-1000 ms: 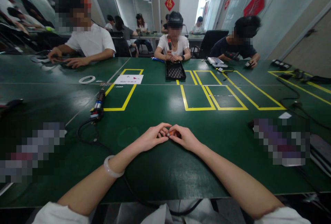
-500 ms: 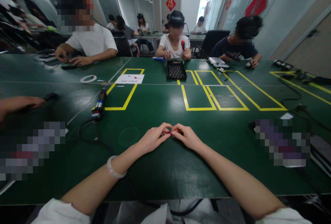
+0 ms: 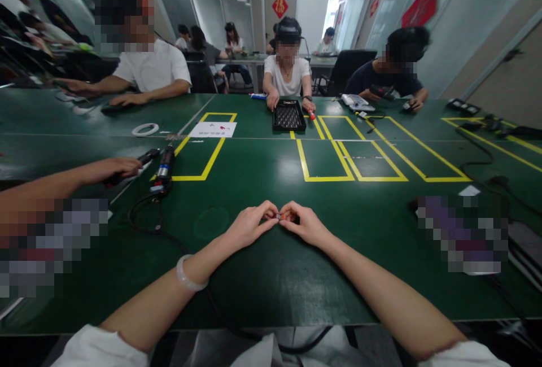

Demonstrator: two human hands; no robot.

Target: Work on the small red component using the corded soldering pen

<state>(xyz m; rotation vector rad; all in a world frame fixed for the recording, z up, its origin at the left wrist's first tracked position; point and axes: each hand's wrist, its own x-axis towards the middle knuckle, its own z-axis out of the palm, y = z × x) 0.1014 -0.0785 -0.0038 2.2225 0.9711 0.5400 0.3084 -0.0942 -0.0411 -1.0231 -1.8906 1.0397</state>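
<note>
Between the two sets of fingertips, mid-table: a small part (image 3: 278, 217), orange-red with a metallic bit and too tiny to identify, held just above the table (image 3: 271, 282).
Left hand (image 3: 249, 226): thumb and forefinger pinch the part's 9 o'clock end, the other fingers curled under; a white bracelet (image 3: 187, 274) sits on the wrist.
Right hand (image 3: 305, 224): pinches the 3 o'clock end in the same way.
Key relation: the part's long axis appears to run from 9 to 3 o'clock, straight from one hand to the other. Both hands touch it and neither is nearer.
At 10 o'clock: a powered driver (image 3: 163, 170) lies on the table, its black cable (image 3: 144, 226) looping towards the near edge. Just beside it a co-worker's hand (image 3: 112, 168) grips a dark tool.
At 12 o'clock: yellow tape rectangles (image 3: 324, 158), then a black tray (image 3: 288, 116) in front of a person seated opposite.
At 11 o'clock: a white sheet (image 3: 212, 129) and a white ring (image 3: 144, 129).
Surface: glossy dark green, catching the ceiling lights.
Room: a long shared bench, glass partitions, red hangings, and several people seated at work.
</note>
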